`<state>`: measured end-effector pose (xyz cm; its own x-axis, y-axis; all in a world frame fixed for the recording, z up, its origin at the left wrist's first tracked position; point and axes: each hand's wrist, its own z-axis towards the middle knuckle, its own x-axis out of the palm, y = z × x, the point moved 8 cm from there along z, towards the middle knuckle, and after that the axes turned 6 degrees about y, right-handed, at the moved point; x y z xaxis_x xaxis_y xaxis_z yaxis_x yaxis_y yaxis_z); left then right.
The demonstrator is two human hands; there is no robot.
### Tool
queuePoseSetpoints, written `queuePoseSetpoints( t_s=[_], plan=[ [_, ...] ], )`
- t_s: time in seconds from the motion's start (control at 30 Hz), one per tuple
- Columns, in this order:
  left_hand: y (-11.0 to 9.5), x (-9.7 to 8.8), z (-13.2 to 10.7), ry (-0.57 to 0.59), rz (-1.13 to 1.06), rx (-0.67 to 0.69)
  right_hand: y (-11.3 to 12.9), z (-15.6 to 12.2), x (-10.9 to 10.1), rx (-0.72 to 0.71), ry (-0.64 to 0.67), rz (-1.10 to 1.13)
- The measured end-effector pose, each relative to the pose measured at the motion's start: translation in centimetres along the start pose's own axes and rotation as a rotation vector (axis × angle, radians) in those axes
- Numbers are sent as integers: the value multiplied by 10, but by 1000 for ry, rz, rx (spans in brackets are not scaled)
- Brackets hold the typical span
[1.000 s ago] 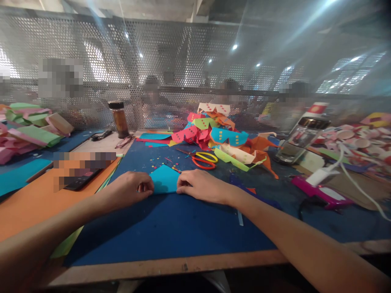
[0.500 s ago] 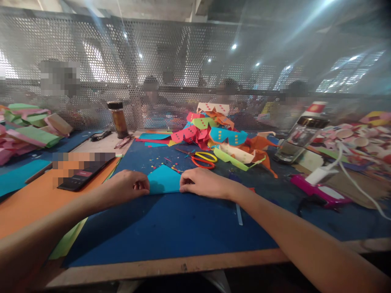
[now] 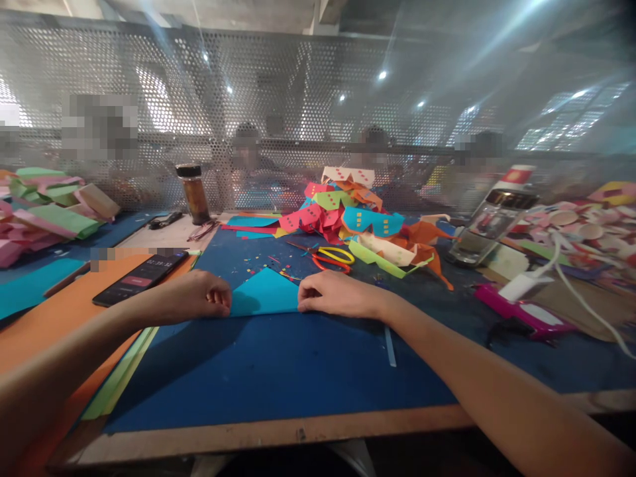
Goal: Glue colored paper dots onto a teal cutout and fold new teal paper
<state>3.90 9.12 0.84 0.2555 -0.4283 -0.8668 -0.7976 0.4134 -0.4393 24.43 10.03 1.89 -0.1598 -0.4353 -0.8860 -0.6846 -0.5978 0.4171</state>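
Many pieces of pink and green paper [image 3: 54, 212] lie heaped at far left on a blue-covered tabletop [image 3: 278, 384]. Next, a dark phone [image 3: 142, 281] rests on an orange sheet [image 3: 44, 331], its screen lit, while a black-capped jar [image 3: 193, 195] stands upright near the perforated metal screen [image 3: 298, 79]. At center, a worker's two bare hands are well apart: the left hand [image 3: 199, 295] pinches one corner of a folded blue paper [image 3: 265, 295], its peak pointing away, its long edge toward the worker. Just beyond lie scissors [image 3: 335, 258] with red and yellow handles, in front of a bright pile of cut paper shapes [image 3: 338, 205]. The right hand [image 3: 342, 295] pinches the opposite corner. Farther right, a clear bottle [image 3: 489, 222] stands near a magenta power strip [image 3: 529, 315] holding a white plug.
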Motion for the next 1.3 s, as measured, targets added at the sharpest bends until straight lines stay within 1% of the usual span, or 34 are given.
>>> queuePoseSetpoints(
  t_s=[0.1, 0.23, 0.33, 0.73, 0.97, 1.3],
  plan=[
    [3, 1, 1, 40, -24, -12, -1, 0, 0, 12, 20, 10],
    [9, 0, 2, 14, -23, -31, -3, 0, 0, 24, 40, 23],
    [13, 1, 2, 23, -14, -47, -3, 0, 0, 27, 44, 22],
    [13, -3, -4, 59, 15, -98, -6, -2, -2, 79, 74, 2],
    [16, -4, -4, 79, 18, -88, -9, -4, -4, 108, 93, 8],
    [21, -4, -4, 84, 45, -109, -12, -4, -4, 146, 97, -33]
  ],
)
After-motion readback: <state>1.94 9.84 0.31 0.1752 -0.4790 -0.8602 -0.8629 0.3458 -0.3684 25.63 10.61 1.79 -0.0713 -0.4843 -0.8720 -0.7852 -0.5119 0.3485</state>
